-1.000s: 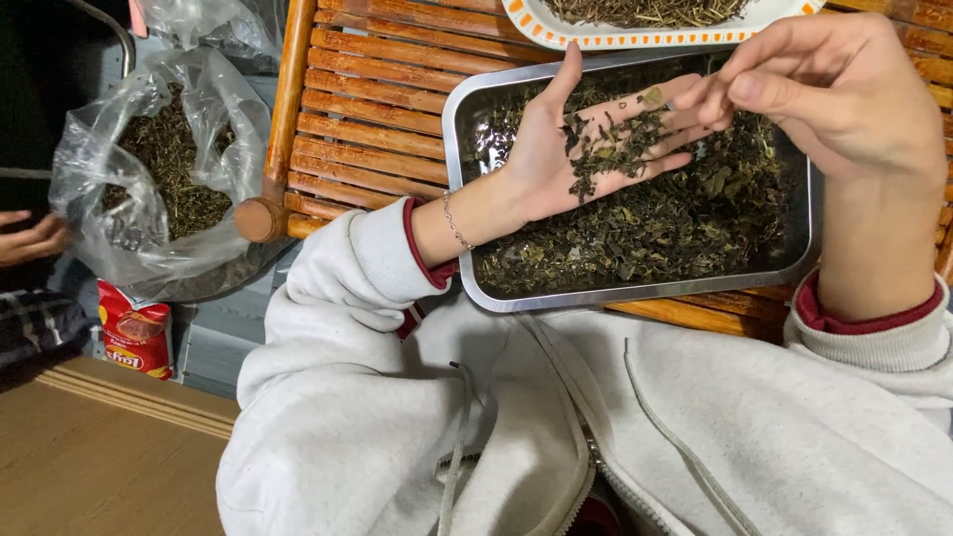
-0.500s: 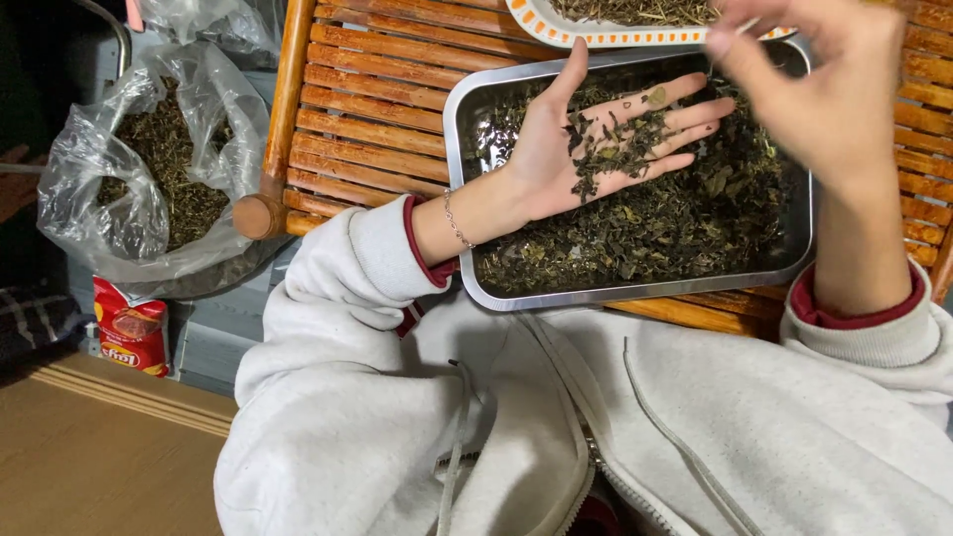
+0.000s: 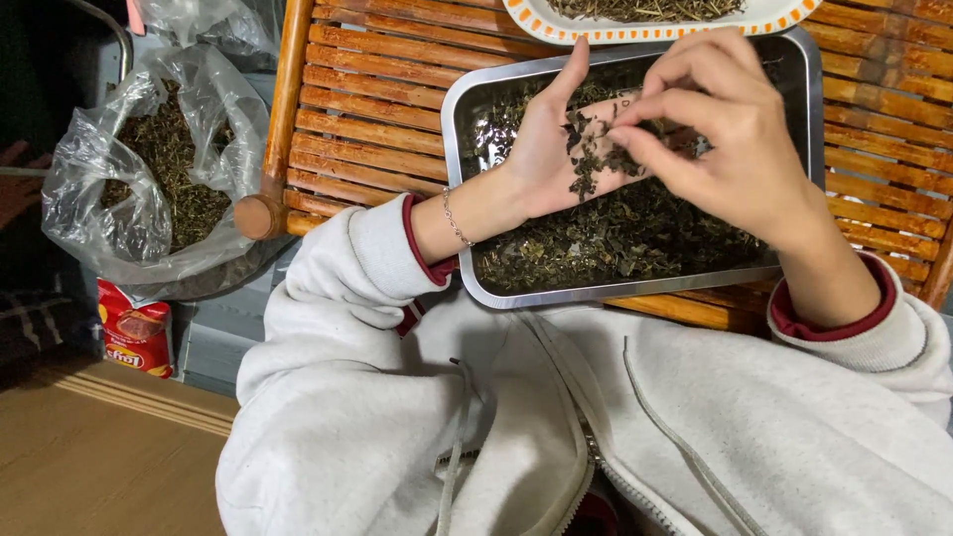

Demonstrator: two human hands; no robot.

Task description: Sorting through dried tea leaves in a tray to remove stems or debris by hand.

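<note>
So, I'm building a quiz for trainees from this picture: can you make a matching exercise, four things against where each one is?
Things:
1. Rectangular steel tray of dried leaves
2. Clear plastic bag of dried leaves
3. White plate with orange-dashed rim
4. Red snack packet

Places:
A. Top edge, beyond the tray
B. On the floor, below the bag
C. Left of the slatted wooden table
D. Under both hands: left hand palm up, right hand picking

Pairs: 1-D, 2-C, 3-A, 4-B
</note>
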